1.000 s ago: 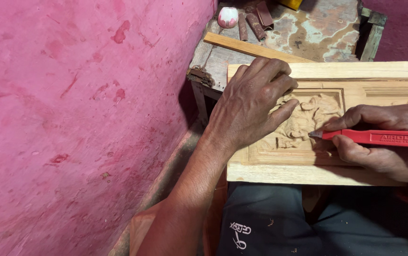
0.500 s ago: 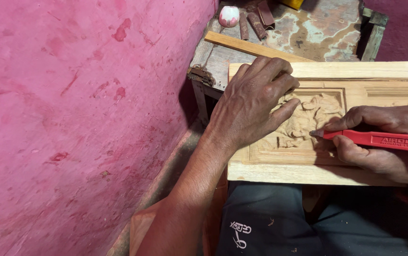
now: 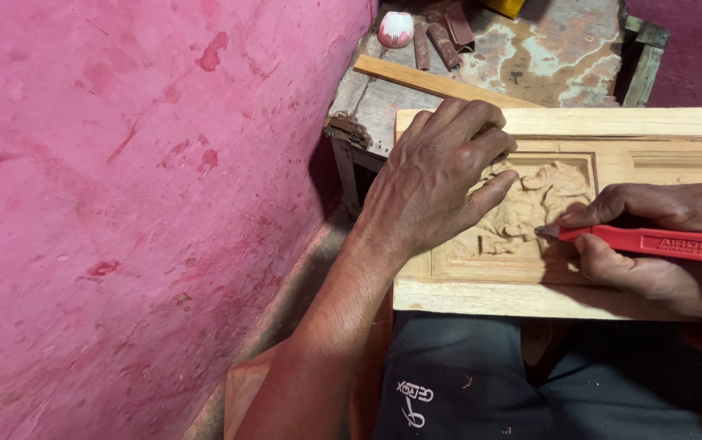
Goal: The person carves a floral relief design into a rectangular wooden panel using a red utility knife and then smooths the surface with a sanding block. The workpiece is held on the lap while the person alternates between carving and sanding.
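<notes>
Wood panel: the carved wood panel (image 3: 530, 297) lies flat across the person's lap, with its far edge near a small worn table (image 3: 546, 57).
Carving: a raised figure (image 3: 530, 208) sits in a sunk box in the panel.
Left hand: the left hand (image 3: 440, 179) lies flat on the panel, fingers spread a little, pressing it down. It grips nothing.
Right hand: the right hand (image 3: 660, 248) is closed tight around a red carving tool (image 3: 652, 242).
Tool tip: the tip touches the carving, just beside the left thumb.
How it handles: the panel looks stiff, hard and a bit heavy. The thin carved bits may chip.
Best hold: I would hold it by the plain flat border, not the figure.
Nearby: a pink wall (image 3: 123, 204) stands on the left; a wood strip (image 3: 440, 81) lies on the table.
</notes>
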